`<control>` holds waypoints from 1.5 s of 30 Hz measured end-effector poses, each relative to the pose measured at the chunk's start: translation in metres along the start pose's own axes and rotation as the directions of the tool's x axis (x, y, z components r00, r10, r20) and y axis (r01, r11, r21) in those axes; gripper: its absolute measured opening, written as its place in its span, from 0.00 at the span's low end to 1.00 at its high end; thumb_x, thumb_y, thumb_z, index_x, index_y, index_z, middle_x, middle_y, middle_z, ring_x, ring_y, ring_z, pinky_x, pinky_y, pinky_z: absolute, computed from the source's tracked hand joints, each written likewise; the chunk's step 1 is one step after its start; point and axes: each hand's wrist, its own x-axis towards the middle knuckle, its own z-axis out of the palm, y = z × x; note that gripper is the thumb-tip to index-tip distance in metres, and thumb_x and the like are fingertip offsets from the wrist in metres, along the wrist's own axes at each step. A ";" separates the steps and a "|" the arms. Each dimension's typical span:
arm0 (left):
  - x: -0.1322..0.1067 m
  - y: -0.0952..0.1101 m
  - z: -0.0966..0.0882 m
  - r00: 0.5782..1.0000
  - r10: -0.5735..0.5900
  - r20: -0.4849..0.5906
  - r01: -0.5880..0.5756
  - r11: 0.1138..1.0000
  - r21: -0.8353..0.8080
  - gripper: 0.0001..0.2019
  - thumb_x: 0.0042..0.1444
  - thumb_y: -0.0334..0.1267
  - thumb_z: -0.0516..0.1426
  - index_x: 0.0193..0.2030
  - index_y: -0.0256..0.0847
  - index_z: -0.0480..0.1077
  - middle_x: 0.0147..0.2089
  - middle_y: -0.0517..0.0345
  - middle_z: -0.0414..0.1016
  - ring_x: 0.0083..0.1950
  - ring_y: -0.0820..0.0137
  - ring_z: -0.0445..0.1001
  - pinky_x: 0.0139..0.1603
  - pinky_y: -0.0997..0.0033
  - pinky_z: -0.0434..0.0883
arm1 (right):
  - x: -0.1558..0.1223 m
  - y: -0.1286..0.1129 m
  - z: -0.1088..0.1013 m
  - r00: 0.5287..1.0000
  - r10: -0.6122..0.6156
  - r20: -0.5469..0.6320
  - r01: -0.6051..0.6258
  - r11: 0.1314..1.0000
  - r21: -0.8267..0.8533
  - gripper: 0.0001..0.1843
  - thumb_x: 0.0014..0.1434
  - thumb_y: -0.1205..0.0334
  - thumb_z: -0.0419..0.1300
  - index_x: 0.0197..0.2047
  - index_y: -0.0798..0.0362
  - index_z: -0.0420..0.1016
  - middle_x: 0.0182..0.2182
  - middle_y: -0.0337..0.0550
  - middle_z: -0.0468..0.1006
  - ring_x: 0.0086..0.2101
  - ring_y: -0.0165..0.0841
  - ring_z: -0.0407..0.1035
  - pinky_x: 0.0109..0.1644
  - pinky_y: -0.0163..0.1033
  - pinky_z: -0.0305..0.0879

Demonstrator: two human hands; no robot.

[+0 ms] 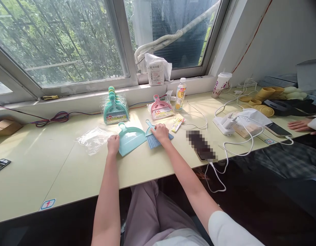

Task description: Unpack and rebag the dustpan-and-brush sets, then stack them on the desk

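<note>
A light-teal dustpan (pixel 132 139) lies on the pale table, its handle loop toward the window. My left hand (pixel 113 145) grips the dustpan's left edge, fingers closed on it. Just to the right is a small hand brush (pixel 153 140) with blue bristles and a teal handle. My right hand (pixel 161 133) is closed over the brush, where the handle meets the bristles. A crumpled clear plastic wrapper (pixel 92 140) lies left of my left hand. Beyond my right hand is a card label (pixel 177 123) on the table.
Packed green dustpan sets (pixel 115 111) and a pink set (pixel 161 108) stand by the sill. A drink bottle (pixel 180 94), a phone (pixel 201 145), a power strip (pixel 224 124) and loose white cables are to the right. Another person's hand (pixel 300 125) rests at the far right.
</note>
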 end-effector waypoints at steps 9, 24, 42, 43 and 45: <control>-0.002 0.000 -0.003 0.999 -0.035 0.042 0.029 0.991 0.132 0.16 0.53 0.41 0.52 0.45 0.39 0.74 0.46 0.45 0.76 0.44 0.58 0.72 0.47 0.60 0.66 | 0.000 0.004 -0.001 0.997 0.072 0.023 -0.071 0.997 -0.029 0.12 0.57 0.53 0.56 0.37 0.53 0.73 0.40 0.50 0.74 0.46 0.43 0.63 0.43 0.43 0.61; -0.009 0.014 -0.010 0.998 -0.069 -0.006 0.068 0.951 0.301 0.15 0.54 0.52 0.53 0.31 0.42 0.71 0.39 0.46 0.77 0.43 0.54 0.73 0.41 0.60 0.66 | 0.000 0.006 -0.006 0.997 0.071 0.034 -0.069 0.996 -0.049 0.10 0.53 0.58 0.59 0.36 0.54 0.75 0.42 0.51 0.70 0.48 0.43 0.61 0.44 0.42 0.61; -0.041 0.047 0.022 0.793 0.407 0.453 -0.472 0.881 0.035 0.10 0.58 0.42 0.49 0.34 0.44 0.68 0.36 0.57 0.75 0.37 0.66 0.71 0.38 0.68 0.65 | -0.022 -0.031 0.013 0.975 -0.208 0.076 0.191 0.964 0.187 0.10 0.53 0.54 0.62 0.36 0.51 0.76 0.40 0.46 0.72 0.47 0.39 0.62 0.44 0.39 0.62; -0.041 0.046 0.022 0.790 0.439 0.428 -0.505 0.862 0.047 0.08 0.58 0.41 0.49 0.36 0.44 0.69 0.38 0.55 0.74 0.39 0.65 0.71 0.40 0.67 0.66 | -0.021 -0.031 0.013 0.975 -0.208 0.082 0.190 0.964 0.187 0.10 0.53 0.54 0.62 0.36 0.52 0.76 0.40 0.45 0.73 0.47 0.39 0.63 0.44 0.39 0.62; -0.040 0.045 0.022 0.801 0.512 0.310 -0.571 0.810 0.138 0.12 0.55 0.38 0.53 0.46 0.43 0.69 0.47 0.50 0.72 0.48 0.60 0.69 0.47 0.62 0.65 | -0.020 -0.029 0.012 0.974 -0.205 0.098 0.183 0.963 0.196 0.10 0.53 0.55 0.63 0.35 0.52 0.76 0.39 0.45 0.73 0.46 0.39 0.63 0.45 0.39 0.61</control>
